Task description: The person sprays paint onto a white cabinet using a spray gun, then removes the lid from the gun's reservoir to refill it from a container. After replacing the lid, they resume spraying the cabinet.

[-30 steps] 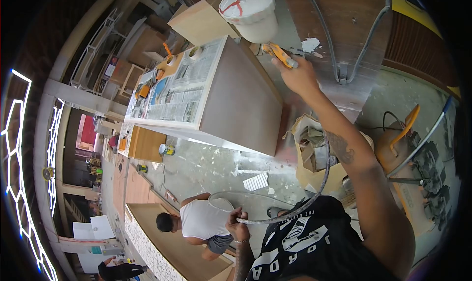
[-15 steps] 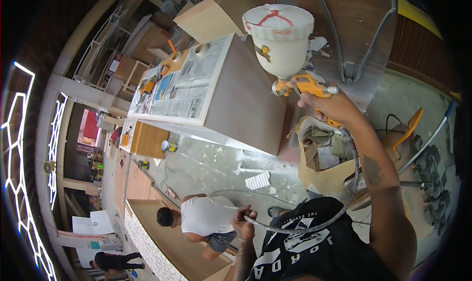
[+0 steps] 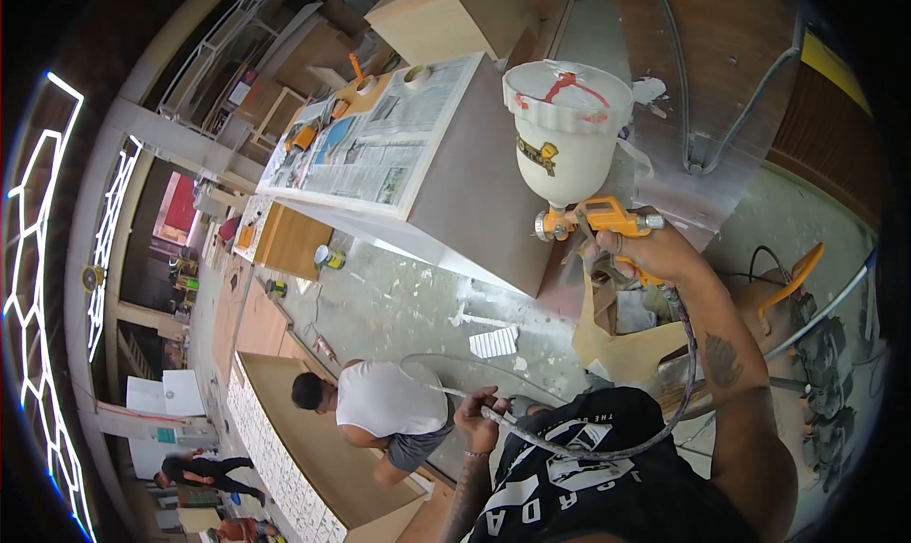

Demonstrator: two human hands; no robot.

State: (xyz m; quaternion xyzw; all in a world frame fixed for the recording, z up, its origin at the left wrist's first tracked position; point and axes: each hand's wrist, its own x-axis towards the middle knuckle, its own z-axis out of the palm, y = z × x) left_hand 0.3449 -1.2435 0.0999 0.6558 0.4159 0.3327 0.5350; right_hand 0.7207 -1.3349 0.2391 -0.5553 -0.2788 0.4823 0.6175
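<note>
My right hand (image 3: 655,249) is wrapped around the handle of an orange spray gun (image 3: 612,218). A white paint cup (image 3: 569,154) with red smears on its lid sits on top of the gun. From the handle, a paint-stained air hose (image 3: 690,353) loops down across my black shirt. Its other stretch runs through my left hand (image 3: 479,420), whose fingers are closed on it. Left of the gun stands a box-like cabinet (image 3: 474,177) with a greyish side and a white edge; the nozzle points toward that side.
Newspaper (image 3: 380,154), tape rolls and tools lie on the cabinet's top. Below the gun is a brown paper bag (image 3: 617,348). A co-worker in a white top (image 3: 389,401) bends over a long wooden panel. An air compressor (image 3: 826,372) stands at right; other people are farther off.
The spray gun and my right hand have moved down and slightly right in view, now covering part of the paper bag. My left hand keeps hold of the hose. Another distant person has appeared.
</note>
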